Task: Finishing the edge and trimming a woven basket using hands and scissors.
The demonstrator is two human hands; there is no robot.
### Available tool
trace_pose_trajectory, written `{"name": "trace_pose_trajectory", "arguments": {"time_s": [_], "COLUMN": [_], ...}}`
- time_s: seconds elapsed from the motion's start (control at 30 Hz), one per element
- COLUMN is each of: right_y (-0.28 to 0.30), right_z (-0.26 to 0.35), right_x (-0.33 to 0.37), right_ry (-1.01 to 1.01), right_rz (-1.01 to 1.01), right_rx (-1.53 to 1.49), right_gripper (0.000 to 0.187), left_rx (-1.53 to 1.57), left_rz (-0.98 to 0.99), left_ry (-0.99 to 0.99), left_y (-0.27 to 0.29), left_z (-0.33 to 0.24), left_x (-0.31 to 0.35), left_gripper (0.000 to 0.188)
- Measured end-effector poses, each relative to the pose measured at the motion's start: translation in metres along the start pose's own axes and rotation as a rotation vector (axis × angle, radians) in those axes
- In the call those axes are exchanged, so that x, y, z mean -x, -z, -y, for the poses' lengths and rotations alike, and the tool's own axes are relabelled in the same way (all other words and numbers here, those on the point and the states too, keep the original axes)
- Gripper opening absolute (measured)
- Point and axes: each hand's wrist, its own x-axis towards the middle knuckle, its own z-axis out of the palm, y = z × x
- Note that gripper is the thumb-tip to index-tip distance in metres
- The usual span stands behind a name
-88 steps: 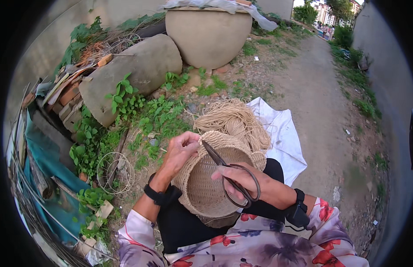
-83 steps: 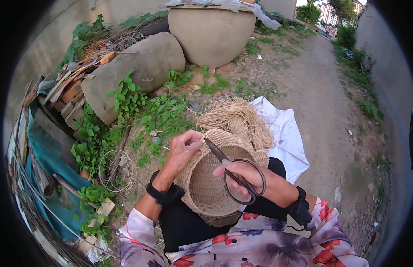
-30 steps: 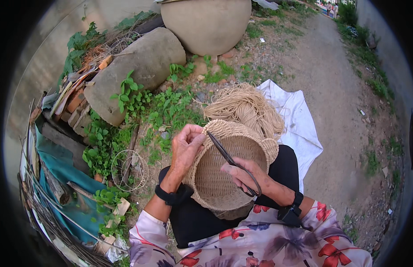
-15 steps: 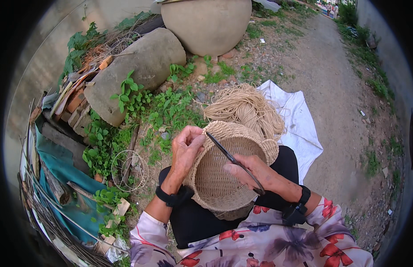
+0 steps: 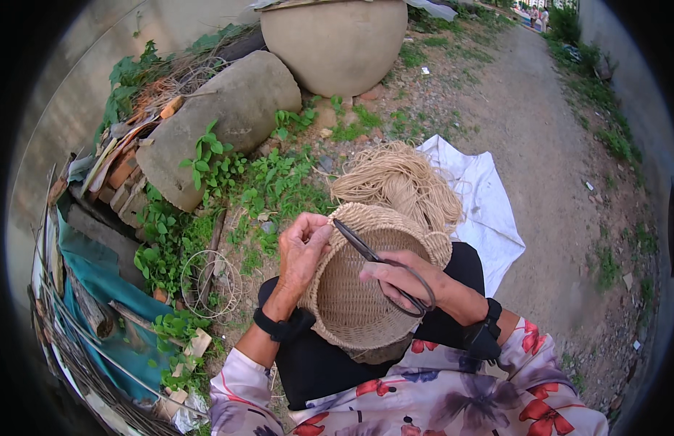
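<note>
A round woven basket of tan cord rests on my lap, its opening facing up toward me. At its upper-left rim, my left hand is closed in a pinch; whatever is between the fingertips is too small to make out. My right hand grips dark metal scissors over the basket's mouth. Their blades point up and left, with the tips at the rim close to my left fingertips. One handle loop shows below my right hand.
Beyond the basket lies a heap of tan cord on a white sheet. A thin wire-like coil is on the ground at left, near weeds, a concrete cylinder and a teal cloth. A dirt path runs along the right.
The scissors have turned in my right hand, so their blades and a handle loop now show more broadly. My left hand stays pinched at the rim. The view has shifted slightly.
</note>
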Motion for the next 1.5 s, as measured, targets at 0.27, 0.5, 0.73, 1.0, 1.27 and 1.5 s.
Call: {"name": "trace_pose_trajectory", "arguments": {"time_s": [0.27, 0.5, 0.73, 1.0, 1.27, 1.5], "right_y": [0.01, 0.013, 0.025, 0.018, 0.014, 0.018], "right_z": [0.008, 0.025, 0.022, 0.026, -0.036, -0.074], "right_x": [-0.007, -0.005, -0.013, 0.011, 0.068, 0.069], "right_ry": [-0.138, -0.078, -0.183, -0.016, -0.174, -0.157], "right_rz": [0.179, 0.065, 0.174, -0.041, -0.035, -0.051], "right_rx": [-0.49, 0.129, -0.167, 0.571, 0.24, 0.142], "right_gripper": [0.044, 0.047, 0.044, 0.039, 0.036, 0.037], "left_rx": [0.071, -0.04, -0.005, 0.01, -0.058, -0.094], "left_rz": [-0.022, -0.006, -0.034, 0.016, 0.293, 0.25], "left_ry": [-0.036, -0.016, -0.029, 0.011, 0.104, 0.05], "left_y": [-0.002, -0.001, -0.007, 0.0, 0.014, 0.016], "left_z": [0.005, 0.002, 0.0, 0.002, -0.02, -0.011], "left_x": [-0.003, 0.0, -0.002, -0.003, -0.016, -0.018], "left_gripper": [0.009, 0.012, 0.009, 0.016, 0.034, 0.021]}}
